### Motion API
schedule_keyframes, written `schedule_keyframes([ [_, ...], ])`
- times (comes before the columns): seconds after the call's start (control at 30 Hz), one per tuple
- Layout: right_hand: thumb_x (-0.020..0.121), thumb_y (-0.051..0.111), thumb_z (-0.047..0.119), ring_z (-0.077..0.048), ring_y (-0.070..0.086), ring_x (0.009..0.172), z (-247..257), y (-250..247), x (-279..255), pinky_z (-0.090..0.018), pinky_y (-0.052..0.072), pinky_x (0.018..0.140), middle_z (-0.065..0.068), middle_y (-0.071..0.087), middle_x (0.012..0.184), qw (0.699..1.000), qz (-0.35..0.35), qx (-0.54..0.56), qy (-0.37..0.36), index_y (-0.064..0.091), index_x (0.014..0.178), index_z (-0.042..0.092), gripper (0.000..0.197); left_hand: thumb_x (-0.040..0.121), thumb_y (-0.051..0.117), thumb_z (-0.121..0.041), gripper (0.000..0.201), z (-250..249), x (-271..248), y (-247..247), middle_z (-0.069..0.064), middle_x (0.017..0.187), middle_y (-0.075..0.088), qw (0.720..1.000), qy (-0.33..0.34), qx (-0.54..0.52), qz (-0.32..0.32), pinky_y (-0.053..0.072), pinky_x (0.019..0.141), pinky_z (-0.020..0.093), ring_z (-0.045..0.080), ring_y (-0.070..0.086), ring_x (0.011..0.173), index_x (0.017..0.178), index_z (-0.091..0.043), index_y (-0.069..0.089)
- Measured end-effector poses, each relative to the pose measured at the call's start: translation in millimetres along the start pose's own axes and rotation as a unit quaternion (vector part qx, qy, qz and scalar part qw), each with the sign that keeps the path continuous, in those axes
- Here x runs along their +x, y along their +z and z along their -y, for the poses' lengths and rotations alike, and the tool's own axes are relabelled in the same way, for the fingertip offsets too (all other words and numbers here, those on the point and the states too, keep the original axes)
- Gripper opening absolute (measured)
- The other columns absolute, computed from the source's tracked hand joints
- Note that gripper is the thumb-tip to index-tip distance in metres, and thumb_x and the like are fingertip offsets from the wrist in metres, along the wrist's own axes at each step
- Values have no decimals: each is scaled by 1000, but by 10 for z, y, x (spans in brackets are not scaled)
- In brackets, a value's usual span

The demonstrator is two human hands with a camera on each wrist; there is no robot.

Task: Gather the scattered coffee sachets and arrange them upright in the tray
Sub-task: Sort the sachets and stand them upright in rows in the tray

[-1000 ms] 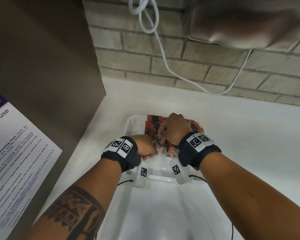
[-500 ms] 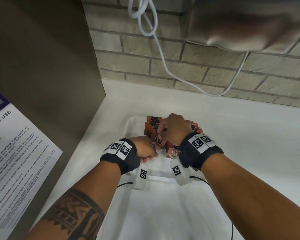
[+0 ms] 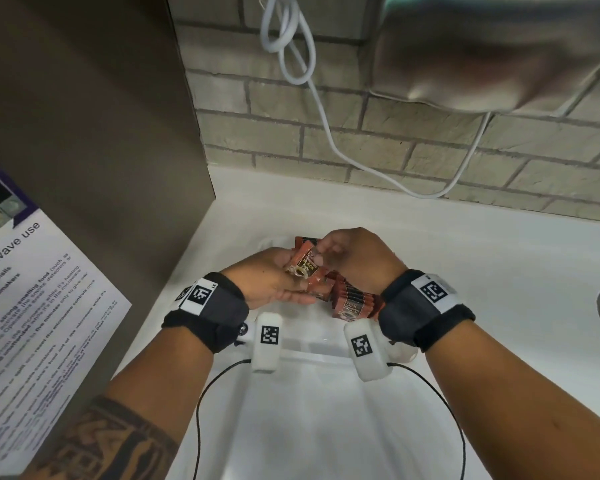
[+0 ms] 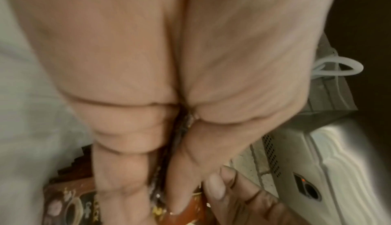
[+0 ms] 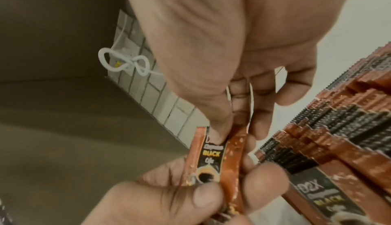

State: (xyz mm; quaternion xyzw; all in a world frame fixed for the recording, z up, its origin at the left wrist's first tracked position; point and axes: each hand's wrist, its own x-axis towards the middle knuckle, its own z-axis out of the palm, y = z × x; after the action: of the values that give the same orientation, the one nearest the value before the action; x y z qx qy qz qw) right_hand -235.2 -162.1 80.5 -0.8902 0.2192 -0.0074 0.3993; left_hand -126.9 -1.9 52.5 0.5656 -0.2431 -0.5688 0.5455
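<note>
Both hands have lifted from the row; left hand grips sachets, right hand pinches one at frame centre. Square edges, then seat them upright in the tray.

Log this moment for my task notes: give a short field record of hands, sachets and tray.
left hand: grips a small bunch of coffee sachets by the lower ends
right hand: thumb and fingers pinch the bunch's upper ends
row of sachets: packed on edge in the tray
tray: clear plastic, on white counter
stage: held sachets not yet in the row
</note>
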Motion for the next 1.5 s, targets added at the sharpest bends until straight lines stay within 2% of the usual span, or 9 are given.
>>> schedule_keyframes([
  [0.13,86,78,20,-10,69,76,45,-75,20,-27,55,80,2,76,82,994,-38,101,-12,75,86,23,4,94,62,3,29,-22,-54,69,14,117,72,998,29,45,-24,58,91,37,26,69,112,123,-1,62],
  [0.57,89,72,22,1,59,71,141,-104,14,-15,42,65,15,67,73,998,-56,-7,-18,75,82,25,9,90,74,-14,16,-8,15,35,9,96,77,969,30,205,-132,58,65,25,16,76,84,104,-6,72],
  [0.63,91,66,19,2,57,72,101,-71,20,-10,37,62,17,65,75,997,-54,-50,-12,76,87,22,11,87,76,-33,25,-7,10,-16,5,88,77,921,-47,355,-151,56,68,27,15,72,73,93,-9,75],
  [0.7,91,64,18,1,58,74,48,-24,38,-9,36,62,16,66,77,996,-42,-84,-1,77,87,23,14,89,69,-47,39,15,32,-38,5,93,74,830,-121,527,-137,54,79,31,21,69,84,93,-8,76],
  [0.8,87,63,19,-9,65,82,-19,98,106,-24,52,73,11,71,80,989,-8,-147,31,77,79,28,19,98,55,-36,37,75,107,20,10,114,69,774,-156,611,-66,52,94,36,27,64,105,113,-7,72],
  [0.9,84,58,25,-21,62,94,-31,218,169,-40,55,87,2,68,93,971,-11,-232,58,75,83,23,17,98,52,-23,37,83,172,135,6,133,63,787,-156,596,-19,47,101,31,23,59,118,133,-15,63],
  [1.0,82,59,25,-21,62,98,-60,296,226,-40,53,91,1,68,97,961,-11,-268,61,75,90,20,18,98,50,-14,46,91,252,198,5,148,51,788,-160,595,12,41,108,30,23,51,130,143,-17,54],
  [1.2,84,57,27,-20,61,103,-104,343,294,-41,50,95,2,69,98,953,8,-294,69,75,99,21,24,94,47,-6,31,134,379,193,9,100,61,775,-150,613,41,45,77,29,24,54,87,120,-9,64],
  [1.5,80,59,25,-20,59,101,-120,321,306,-44,50,93,6,66,100,952,19,-297,66,75,88,25,18,98,51,-15,31,133,451,172,4,86,61,801,-163,575,29,43,77,28,21,52,80,125,-10,65],
])
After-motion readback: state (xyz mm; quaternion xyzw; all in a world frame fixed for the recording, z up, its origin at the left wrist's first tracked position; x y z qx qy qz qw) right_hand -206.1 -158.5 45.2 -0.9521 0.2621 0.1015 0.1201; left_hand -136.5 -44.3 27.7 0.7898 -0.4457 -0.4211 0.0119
